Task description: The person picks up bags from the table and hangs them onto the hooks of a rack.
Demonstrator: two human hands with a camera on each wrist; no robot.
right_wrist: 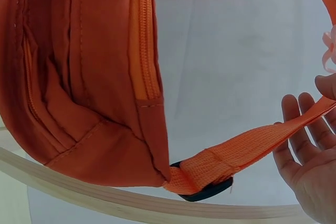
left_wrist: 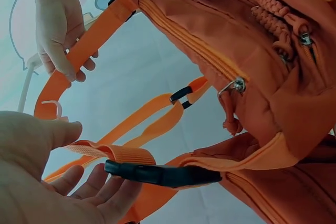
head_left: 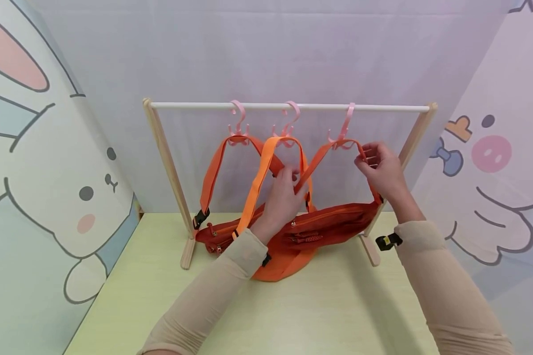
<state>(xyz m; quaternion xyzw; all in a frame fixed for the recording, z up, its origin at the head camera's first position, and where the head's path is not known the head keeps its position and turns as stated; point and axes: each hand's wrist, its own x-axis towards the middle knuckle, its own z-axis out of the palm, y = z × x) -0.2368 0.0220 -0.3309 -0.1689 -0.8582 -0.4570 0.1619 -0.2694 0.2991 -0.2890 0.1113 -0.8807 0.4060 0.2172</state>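
Observation:
Orange-red zippered bags hang by orange straps from pink hooks; how far each bag extends is hard to tell where they overlap. My right hand (head_left: 382,167) pinches the rightmost strap (right_wrist: 257,140) between thumb and fingers, just below the right pink hook (head_left: 347,121). My left hand (head_left: 282,199) holds a strap lower down, near the middle. In the left wrist view that strap (left_wrist: 131,155) passes between thumb and fingers, with a black buckle (left_wrist: 163,174) by the fingertips. Braided zipper pulls (head_left: 306,238) show on a dark orange-red bag (head_left: 346,222).
A white rail (head_left: 186,105) runs between wooden posts (head_left: 166,158) standing on a pale yellow-green table (head_left: 129,296). The left pink hook (head_left: 240,118) and middle pink hook (head_left: 290,118) also carry straps. Cartoon-printed cloth (head_left: 71,172) and a plain pale backdrop (head_left: 271,54) surround the table.

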